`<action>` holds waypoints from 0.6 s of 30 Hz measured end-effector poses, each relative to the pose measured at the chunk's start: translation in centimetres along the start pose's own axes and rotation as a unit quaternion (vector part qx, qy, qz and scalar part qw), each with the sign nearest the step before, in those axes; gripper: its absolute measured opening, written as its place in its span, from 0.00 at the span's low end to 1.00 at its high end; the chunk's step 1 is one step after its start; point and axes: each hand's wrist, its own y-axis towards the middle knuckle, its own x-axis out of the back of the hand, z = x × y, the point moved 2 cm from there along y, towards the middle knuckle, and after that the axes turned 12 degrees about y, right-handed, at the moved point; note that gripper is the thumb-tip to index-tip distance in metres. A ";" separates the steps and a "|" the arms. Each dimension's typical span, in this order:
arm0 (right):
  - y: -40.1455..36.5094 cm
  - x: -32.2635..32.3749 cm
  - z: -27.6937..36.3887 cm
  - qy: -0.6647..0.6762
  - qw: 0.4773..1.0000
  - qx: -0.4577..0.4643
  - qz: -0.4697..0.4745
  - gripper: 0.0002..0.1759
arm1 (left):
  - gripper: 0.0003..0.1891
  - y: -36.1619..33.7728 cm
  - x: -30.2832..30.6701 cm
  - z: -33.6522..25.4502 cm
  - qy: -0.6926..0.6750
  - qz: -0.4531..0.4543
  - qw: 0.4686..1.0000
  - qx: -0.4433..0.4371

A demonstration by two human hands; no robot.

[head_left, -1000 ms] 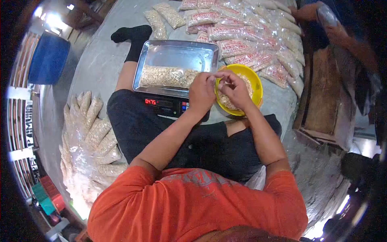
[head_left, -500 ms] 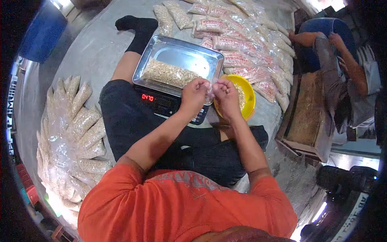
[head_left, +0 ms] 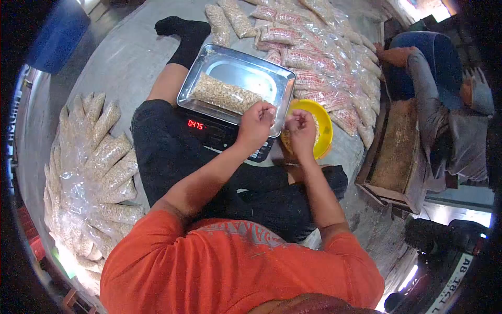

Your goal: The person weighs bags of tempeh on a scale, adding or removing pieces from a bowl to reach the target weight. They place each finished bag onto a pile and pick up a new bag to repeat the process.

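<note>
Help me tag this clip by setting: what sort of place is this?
Probably a small food-packing workshop, worked on the floor: a bag lies on a scale, a yellow bowl sits beside it, and rows of packed bags lie around.

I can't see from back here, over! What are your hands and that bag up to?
Left hand pinching bag of nuts on scale tray. Right hand closed over yellow bowl. Nothing in the way, over.

Numbers and letters
The scale (head_left: 209, 133) shows 0475 in red, mid frame. A sign (head_left: 454, 287) at lower right starts with AB. Red print on the bags (head_left: 314, 63) up top is too small.
</note>
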 end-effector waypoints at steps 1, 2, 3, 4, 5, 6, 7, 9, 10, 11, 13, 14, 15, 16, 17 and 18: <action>-0.3 -0.1 0.8 -0.115 0.985 0.126 0.009 0.14 | 0.08 -0.1 0.2 -0.8 0.040 -0.011 0.998 -0.054; -0.7 -0.1 1.7 -0.227 0.941 0.250 0.018 0.12 | 0.08 -0.8 0.4 -1.3 0.127 -0.021 0.989 -0.071; -1.5 -0.3 2.6 -0.333 0.868 0.367 0.025 0.11 | 0.08 -1.0 0.2 -1.5 0.125 -0.022 0.989 -0.071; -2.3 -0.5 3.4 -0.320 0.887 0.325 0.078 0.14 | 0.07 -1.2 0.0 -1.8 0.160 -0.038 0.976 -0.141; -2.3 -0.1 3.4 -0.323 0.886 0.322 0.079 0.14 | 0.06 -1.6 -0.3 -2.0 0.193 -0.055 0.957 -0.208; -1.9 0.4 2.9 -0.317 0.907 0.247 0.127 0.18 | 0.06 -2.1 -0.5 -2.2 0.192 -0.056 0.958 -0.205; -1.3 0.8 2.4 -0.307 0.919 0.171 0.176 0.21 | 0.07 -2.5 -0.6 -2.6 0.241 -0.047 0.942 -0.228; 0.1 1.2 2.8 -0.296 0.919 0.142 0.219 0.29 | 0.08 -2.4 -0.4 -2.9 0.292 -0.045 0.922 -0.252; 0.8 1.0 3.4 -0.325 0.901 0.119 0.263 0.30 | 0.07 -2.3 -0.3 -2.9 0.297 -0.025 0.920 -0.255; 1.3 0.7 4.1 -0.353 0.879 0.095 0.306 0.31 | 0.07 -2.2 -0.2 -2.9 0.300 -0.004 0.918 -0.258; 1.8 -0.4 5.5 -0.369 0.863 0.082 0.335 0.31 | 0.07 -2.4 0.1 -3.5 0.305 0.012 0.914 -0.269; 2.0 -1.0 5.9 -0.407 0.840 0.084 0.350 0.28 | 0.06 -2.4 0.2 -3.8 0.308 0.029 0.908 -0.281; 2.3 -1.4 5.9 -0.444 0.814 0.087 0.365 0.24 | 0.06 -2.1 0.3 -3.8 0.309 0.025 0.908 -0.281; 2.6 -1.6 5.6 -0.443 0.812 0.088 0.369 0.24 | 0.06 -1.8 0.4 -3.8 0.309 0.027 0.911 -0.270; 2.9 -1.4 4.8 -0.540 0.748 0.107 0.372 0.19 | 0.07 -1.6 0.4 -3.7 0.309 0.029 0.915 -0.259; 3.1 -1.2 3.8 -0.629 0.673 0.126 0.368 0.14 | 0.07 -1.3 0.6 -3.8 0.309 0.026 0.915 -0.257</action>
